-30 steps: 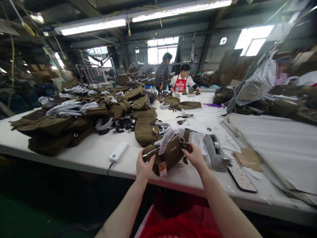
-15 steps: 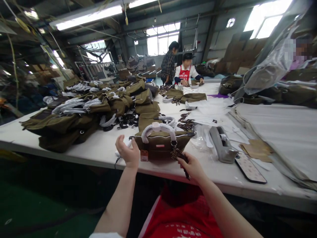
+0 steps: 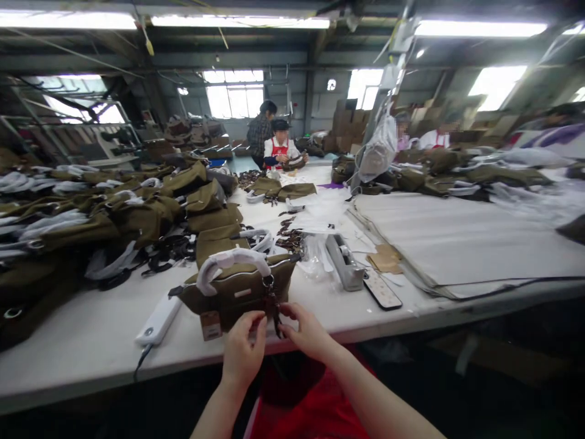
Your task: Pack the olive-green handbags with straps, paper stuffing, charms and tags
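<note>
So the biggest thing here is the white table (image 3: 91,347), running right across the scene. On its right side there's a wide stack of sheets (image 3: 479,238), and the left side is buried in a pile (image 3: 146,216) of olive bags with wrapped handles. Two people are over at the far side: one in dark plaid (image 3: 256,134), and one in a red apron (image 3: 278,153) who has something brown in both hands.

Up close, left of the middle, is the bag (image 3: 231,305), olive, on the near part of the table, with its white-wrapped handle (image 3: 233,259) arched up. A grey tape dispenser (image 3: 342,262) sits to its right.

The left hand (image 3: 244,341) is in front of the bag, thumb and index tips nearly together; can't tell if there's anything between them. The right hand (image 3: 305,332) is at the bag's right side, half curled, thumb and fingers a little apart.

Phone's (image 3: 382,289) lying just right of the dispenser, and a white power bank (image 3: 159,320) with a cable is left of the bag. Small stuff: a tag (image 3: 211,326) hanging at the bag's front left, and a dark strap (image 3: 276,317) dangling from a ring (image 3: 269,281) on the right. The right fingertips are up against that strap, but I can't tell if they've got a proper grip.
</note>
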A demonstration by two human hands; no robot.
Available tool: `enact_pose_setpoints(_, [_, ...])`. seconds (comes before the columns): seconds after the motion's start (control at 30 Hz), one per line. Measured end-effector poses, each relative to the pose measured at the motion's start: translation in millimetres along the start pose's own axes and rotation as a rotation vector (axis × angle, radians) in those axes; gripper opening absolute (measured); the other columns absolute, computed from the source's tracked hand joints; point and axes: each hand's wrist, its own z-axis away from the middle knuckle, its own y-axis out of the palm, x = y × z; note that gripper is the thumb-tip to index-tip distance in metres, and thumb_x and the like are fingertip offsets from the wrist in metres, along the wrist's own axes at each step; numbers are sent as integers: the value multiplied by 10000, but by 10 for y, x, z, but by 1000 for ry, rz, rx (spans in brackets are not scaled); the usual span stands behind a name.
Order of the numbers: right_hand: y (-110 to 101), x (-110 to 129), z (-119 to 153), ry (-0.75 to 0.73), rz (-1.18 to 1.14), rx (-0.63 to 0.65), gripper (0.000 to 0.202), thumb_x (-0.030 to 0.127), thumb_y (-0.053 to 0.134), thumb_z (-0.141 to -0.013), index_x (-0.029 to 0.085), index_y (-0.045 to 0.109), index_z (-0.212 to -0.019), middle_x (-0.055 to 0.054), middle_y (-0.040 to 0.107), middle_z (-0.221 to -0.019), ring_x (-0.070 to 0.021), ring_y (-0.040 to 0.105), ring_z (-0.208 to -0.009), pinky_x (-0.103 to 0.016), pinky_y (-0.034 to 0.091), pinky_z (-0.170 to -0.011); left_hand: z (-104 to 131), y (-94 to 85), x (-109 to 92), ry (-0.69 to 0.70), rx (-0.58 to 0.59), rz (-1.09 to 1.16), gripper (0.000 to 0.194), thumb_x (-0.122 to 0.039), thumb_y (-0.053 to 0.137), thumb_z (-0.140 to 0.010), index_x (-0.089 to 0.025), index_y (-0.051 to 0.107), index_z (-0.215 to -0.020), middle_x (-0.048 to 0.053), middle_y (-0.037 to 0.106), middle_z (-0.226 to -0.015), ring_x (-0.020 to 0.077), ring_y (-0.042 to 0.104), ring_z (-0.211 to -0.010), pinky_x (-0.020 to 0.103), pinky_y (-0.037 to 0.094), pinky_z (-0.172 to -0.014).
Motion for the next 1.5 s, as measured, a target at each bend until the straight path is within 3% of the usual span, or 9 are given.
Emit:
enact_pose_setpoints(0.2, [-634,-244,-270,-32,248,-254,220,349,545,-893,195,682,-970,-58,723,-918,-184,656,-823,-321,530,-768,-11,-42,-15,4,-91,11,202,-341,526,-909,-205,669,-865,51,710,-821,206,676,-764,304,540,-698])
enact_pose_setpoints(0.33, [-1128,-481,-894,-61,472,-352,242,309,481,-898,196,690,-944,-62,716,-897,-191,648,-794,-327,526,-754,25,-63,-94,-25,-82,33,204,-338,515,-912,-223,661,-828,37,702,-798,199,674,-756,289,535,-693])
enact_pose_setpoints(0.47, [-1542,-640,-1537,-75,664,-481,344,165,526,-797,143,669,-1109,-162,633,-1184,-281,563,-1089,-443,420,-982,119,-25,-149,-53,-33,60,205,-325,497,-921,-231,648,-819,34,683,-779,185,659,-734,269,525,-668])
enact_pose_setpoints(0.73, [-1843,-898,-1862,-83,895,-501,259,155,489,-843,141,741,-902,-186,645,-1174,-318,532,-1106,-474,376,-984,192,-49,-116,-109,28,54,236,-319,482,-927,-218,631,-774,45,657,-729,173,628,-675,251,493,-617])
enact_pose_setpoints(0.87, [-1829,-835,-1751,-119,956,-436,299,113,471,-846,127,718,-1013,-161,696,-1054,-279,587,-1010,-420,409,-938,166,-8,-135,-159,73,70,271,-350,474,-930,-211,632,-759,43,651,-727,174,621,-685,264,481,-637])
enact_pose_setpoints(1.0, [-1738,-413,-1395,-226,971,-418,298,163,465,-898,165,719,-1054,-116,699,-1129,-279,564,-1105,-424,380,-1030,147,54,-190,-231,123,193,326,-436,479,-918,-200,657,-781,73,666,-775,198,622,-754,299,488,-703])
enact_pose_setpoints(1.13, [-1264,81,-496,-570,817,-293,280,180,520,-894,294,709,-1066,-40,716,-1117,-254,600,-1100,-448,397,-1050,110,38,-173,-517,230,743,550,-651,496,-838,-164,675,-1022,144,704,-991,254,660,-922,369,524,-795])
enact_pose_setpoints(1.27, [-625,337,463,-804,680,87,289,149,567,-864,346,685,-1040,18,739,-1073,-212,658,-1011,-401,481,-983,-3,-154,-131,-643,368,1250,773,-718,664,-661,-140,634,-1175,182,676,-1158,320,647,-1061,439,510,-901])
enact_pose_setpoints(1.5, [-255,563,963,-642,356,456,190,136,576,-833,298,671,-853,19,743,-930,-185,646,-956,-331,507,-940,-166,-364,-72,-660,527,791,513,-384,809,-648,-116,704,-1073,139,725,-1092,277,674,-991,409,512,-906])
